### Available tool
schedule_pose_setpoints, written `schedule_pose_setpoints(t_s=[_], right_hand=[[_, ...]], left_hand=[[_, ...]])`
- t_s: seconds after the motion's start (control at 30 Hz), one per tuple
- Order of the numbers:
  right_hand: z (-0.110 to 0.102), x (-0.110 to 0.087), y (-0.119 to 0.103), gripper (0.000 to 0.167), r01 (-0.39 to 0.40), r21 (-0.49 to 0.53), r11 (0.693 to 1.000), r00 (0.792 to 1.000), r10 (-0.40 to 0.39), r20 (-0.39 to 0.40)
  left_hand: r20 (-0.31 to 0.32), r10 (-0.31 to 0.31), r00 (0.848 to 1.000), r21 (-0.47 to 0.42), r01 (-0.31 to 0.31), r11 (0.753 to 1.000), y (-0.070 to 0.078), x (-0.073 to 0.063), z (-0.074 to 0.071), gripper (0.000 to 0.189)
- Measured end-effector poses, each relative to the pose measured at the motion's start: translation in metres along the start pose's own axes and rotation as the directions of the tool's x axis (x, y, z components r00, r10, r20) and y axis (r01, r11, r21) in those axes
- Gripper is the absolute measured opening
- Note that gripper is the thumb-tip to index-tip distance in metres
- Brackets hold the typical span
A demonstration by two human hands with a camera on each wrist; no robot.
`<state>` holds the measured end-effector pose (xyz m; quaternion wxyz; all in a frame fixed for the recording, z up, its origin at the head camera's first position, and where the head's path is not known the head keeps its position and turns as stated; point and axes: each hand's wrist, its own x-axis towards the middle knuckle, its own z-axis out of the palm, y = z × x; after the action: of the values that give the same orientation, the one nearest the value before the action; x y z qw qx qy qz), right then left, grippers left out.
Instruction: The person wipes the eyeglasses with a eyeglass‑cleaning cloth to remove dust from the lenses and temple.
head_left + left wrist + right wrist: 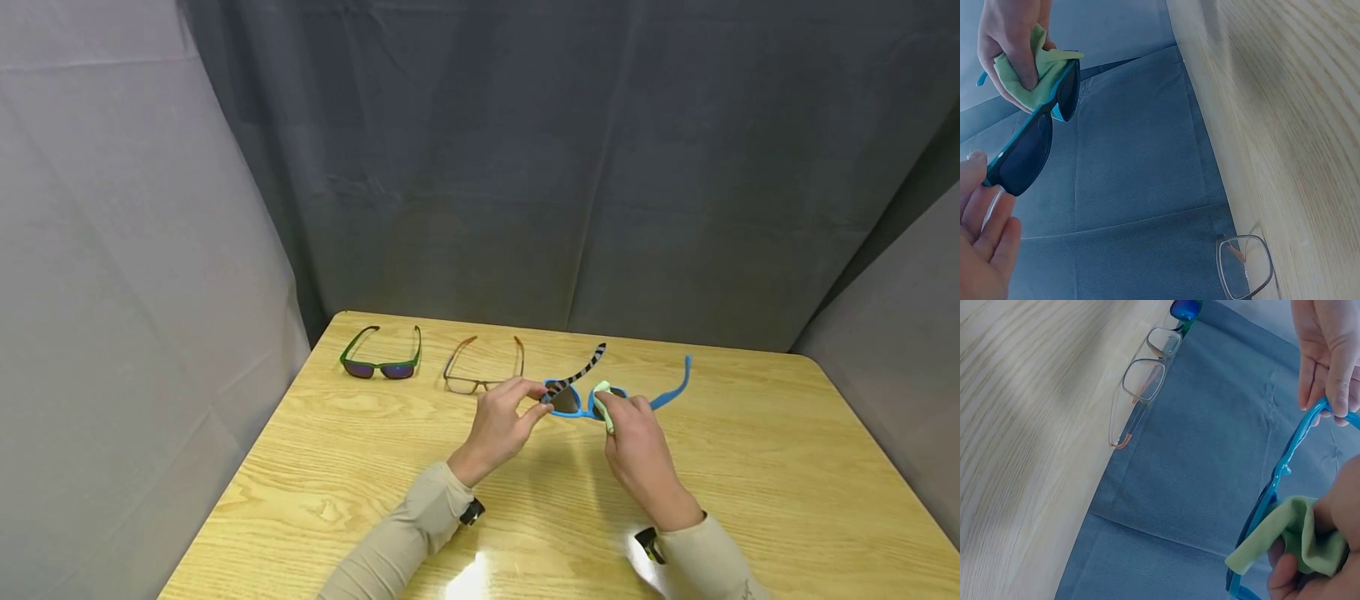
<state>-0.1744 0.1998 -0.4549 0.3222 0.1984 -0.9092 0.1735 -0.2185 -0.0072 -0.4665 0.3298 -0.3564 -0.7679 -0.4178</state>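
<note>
Blue-framed sunglasses [587, 412] with dark lenses are held up over the table, their temples spread and one of them striped black and grey. My left hand [501, 423] pinches the frame at its left corner, by the hinge of the striped temple. In my right hand [637, 446] is a light green cloth [1300, 534], folded over the right lens and gripped between fingers and thumb. The left wrist view shows the cloth [1038, 78] wrapped about that lens's edge, while the other dark lens [1025, 156] is uncovered.
Clear-lensed eyeglasses [465, 384] stand on the wooden table [322, 467], just beyond my left hand. Farther left sit green-framed sunglasses [381, 369] with purple-blue lenses. Grey curtains [480, 167] enclose the table at the back and both sides.
</note>
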Motion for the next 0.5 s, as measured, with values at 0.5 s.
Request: schedule_pose_setpoints(t_s=[0.5], right_hand=[[-0.0024, -0.0062, -0.0084, 0.033, -0.048, 0.097, 0.994, 0.999, 0.047, 0.004]], left_hand=[[-0.009, -0.161, 0.987, 0.016, 0.161, 0.987, -0.0055, -0.0007, -0.0043, 0.019]])
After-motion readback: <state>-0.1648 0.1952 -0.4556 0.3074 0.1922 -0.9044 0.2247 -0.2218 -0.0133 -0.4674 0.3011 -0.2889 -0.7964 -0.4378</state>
